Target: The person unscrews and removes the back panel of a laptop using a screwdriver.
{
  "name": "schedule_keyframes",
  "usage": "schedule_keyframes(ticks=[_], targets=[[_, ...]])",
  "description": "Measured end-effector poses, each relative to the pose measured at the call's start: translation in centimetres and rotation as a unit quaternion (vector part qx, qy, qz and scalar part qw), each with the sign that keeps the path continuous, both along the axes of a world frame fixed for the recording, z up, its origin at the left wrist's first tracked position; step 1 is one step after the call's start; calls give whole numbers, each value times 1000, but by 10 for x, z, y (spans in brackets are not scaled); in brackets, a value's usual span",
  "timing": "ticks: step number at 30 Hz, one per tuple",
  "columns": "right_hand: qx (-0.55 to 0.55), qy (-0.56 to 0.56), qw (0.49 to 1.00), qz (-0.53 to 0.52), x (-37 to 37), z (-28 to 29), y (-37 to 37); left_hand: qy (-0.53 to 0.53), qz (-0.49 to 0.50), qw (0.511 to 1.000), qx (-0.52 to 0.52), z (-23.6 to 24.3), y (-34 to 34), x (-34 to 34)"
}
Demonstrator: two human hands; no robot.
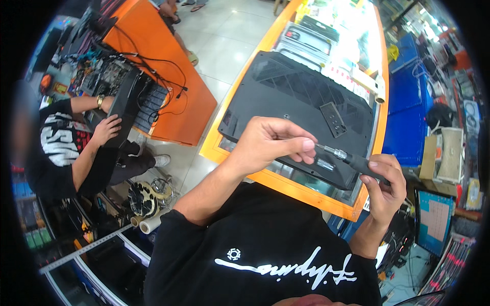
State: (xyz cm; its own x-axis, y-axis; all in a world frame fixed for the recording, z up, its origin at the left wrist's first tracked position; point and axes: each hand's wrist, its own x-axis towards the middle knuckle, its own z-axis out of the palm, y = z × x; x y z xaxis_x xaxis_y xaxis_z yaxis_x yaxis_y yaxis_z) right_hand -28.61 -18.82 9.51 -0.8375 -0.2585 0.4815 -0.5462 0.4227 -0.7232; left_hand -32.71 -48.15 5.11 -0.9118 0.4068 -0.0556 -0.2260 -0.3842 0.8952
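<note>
A black laptop (275,97) lies bottom side up on an orange-framed glass counter (209,152). Above its lower part my right hand (383,186) is closed round the dark handle of a screwdriver (351,158). My left hand (275,143) pinches the screwdriver's slim metal tip with thumb and fingers; whether a screw or bit is there is too small to tell. A small dark rectangular tray (333,119) rests on the laptop, with several tiny items on it, apparently screws.
A co-worker (71,153) at the left grips a dark device (127,102) beside an orange desk (189,107) with cables. Packaged items (306,38) lie behind the laptop. A blue case (408,122), boxes and a monitor (433,222) stand right; people's feet (191,58) show behind.
</note>
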Motion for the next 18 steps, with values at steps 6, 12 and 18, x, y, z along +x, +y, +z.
schedule_keyframes(ticks=[6,12,18], targets=[[4,-1,1000,22,-5,6,-13,-15,6,1000,6,-8,-1,-2],[111,97,989,20,-13,7,-19,-33,2,999,18,-17,-8,-7],[85,21,996,26,-23,19,-27,7,42,999,19,-21,-8,-5]])
